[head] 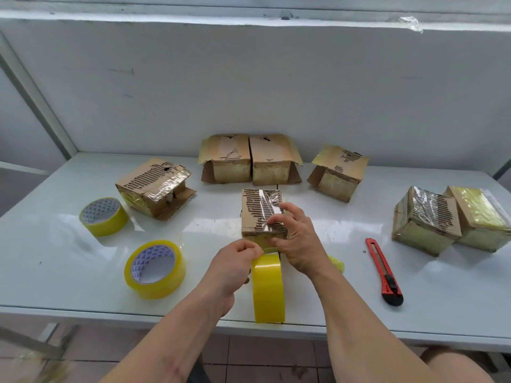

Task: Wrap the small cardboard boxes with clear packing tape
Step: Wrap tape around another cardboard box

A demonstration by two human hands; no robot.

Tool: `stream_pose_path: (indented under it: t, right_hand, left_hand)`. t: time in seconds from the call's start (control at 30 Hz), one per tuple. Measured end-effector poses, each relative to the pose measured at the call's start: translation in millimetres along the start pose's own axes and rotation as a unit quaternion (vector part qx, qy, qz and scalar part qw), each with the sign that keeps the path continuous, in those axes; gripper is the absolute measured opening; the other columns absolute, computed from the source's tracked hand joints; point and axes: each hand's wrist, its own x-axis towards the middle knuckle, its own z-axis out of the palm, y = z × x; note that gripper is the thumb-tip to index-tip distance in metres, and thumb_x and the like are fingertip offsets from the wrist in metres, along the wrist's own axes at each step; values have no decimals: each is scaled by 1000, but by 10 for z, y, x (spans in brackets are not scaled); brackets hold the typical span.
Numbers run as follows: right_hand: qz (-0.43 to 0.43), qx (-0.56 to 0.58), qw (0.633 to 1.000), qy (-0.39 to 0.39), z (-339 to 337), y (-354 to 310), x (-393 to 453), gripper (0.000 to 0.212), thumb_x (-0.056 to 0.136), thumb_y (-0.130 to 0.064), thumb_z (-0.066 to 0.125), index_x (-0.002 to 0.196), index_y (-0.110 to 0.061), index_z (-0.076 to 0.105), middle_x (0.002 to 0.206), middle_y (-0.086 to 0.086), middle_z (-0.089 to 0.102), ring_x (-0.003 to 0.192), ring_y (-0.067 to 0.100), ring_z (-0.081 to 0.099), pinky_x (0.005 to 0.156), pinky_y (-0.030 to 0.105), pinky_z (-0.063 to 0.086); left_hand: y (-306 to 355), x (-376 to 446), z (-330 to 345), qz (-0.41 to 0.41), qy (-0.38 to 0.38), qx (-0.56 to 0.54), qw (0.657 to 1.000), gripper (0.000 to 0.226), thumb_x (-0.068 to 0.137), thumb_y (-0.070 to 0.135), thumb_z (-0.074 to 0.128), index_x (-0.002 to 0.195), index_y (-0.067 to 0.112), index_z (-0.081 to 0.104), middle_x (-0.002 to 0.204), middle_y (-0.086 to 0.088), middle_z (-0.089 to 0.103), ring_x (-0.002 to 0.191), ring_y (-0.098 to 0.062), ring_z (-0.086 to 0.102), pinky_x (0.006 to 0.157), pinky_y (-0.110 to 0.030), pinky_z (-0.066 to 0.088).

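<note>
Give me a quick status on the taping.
Left hand grips tape roll. Right hand presses tape onto center box. Box cutter lies right, clear of work.

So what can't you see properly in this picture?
All in the head view:
- The near face of the middle box: both hands, left and right, cover it.
- The held tape roll: seen edge-on, so its core is hidden.
- The far-right box: partly cut off by the picture edge.
- What the open boxes contain: flaps block the view.
- The utility knife blade: too small to tell.
</note>
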Motion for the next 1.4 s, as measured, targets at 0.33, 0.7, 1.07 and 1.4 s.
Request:
stream_pose_path:
  t: [0.33,0.7,1.07,1.4]
  right_hand:
    - [46,79,994,55,-161,-243,-279,34,90,-19,75,119,-31,63,134,-11,51,123,4,46,102,23,40]
    - [63,110,989,-77,-115,-680,-747,45,75,-71,53,81,-29,67,76,-7,67,71,12,62,67,30,52]
    - [118,98,988,-26,-452,-1107,-560,50,83,-62,47,93,-17,64,88,8,67,84,28,61,81,52,52]
    - [253,202,941,-98,-564,-1228,-398,20,97,-28,56,109,-12,55,89,18,76,58,18,68,53,24,53]
  left_hand:
    - [-23,-84,-88,53,28,-40,997,18,103,28,56,94,20,69,99,-4,69,94,-23,60,85,-43,52]
    - [297,-76,32,75,60,-123,988,14,97,19,66,85,15,71,97,-12,73,83,-23,64,81,-47,57]
    - [1016,386,42,131,29,-148,980,9,97,9,65,88,9,69,77,-4,65,73,-15,57,70,-27,51]
    - [1473,1197,-31,109,87,-103,985,11,93,16,71,82,16,70,90,-3,70,85,-17,58,89,-35,44]
